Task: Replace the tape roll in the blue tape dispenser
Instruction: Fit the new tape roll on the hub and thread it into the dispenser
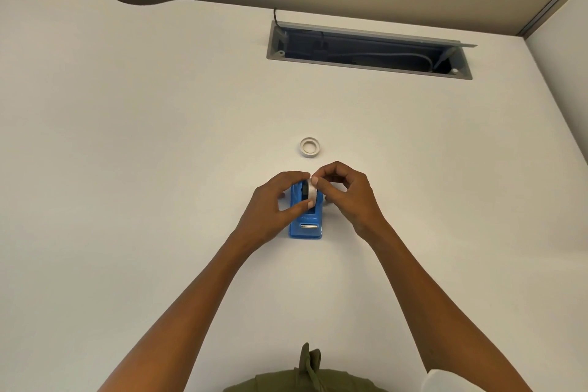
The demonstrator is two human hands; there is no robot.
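The blue tape dispenser [306, 227] lies on the white desk [159, 153] in the middle of the view, its cutter end towards me. A white tape roll [311, 193] stands on edge in the dispenser's cradle. My left hand [273, 208] grips that roll from the left with thumb and fingers. My right hand [345, 192] pinches the roll's top edge from the right. A second white tape roll [309, 147] lies flat on the desk just beyond the hands, touching nothing.
An open grey cable tray [369, 51] with cables inside is cut into the desk at the back. A partition wall runs along the right side. The desk's far edge curves at the top left.
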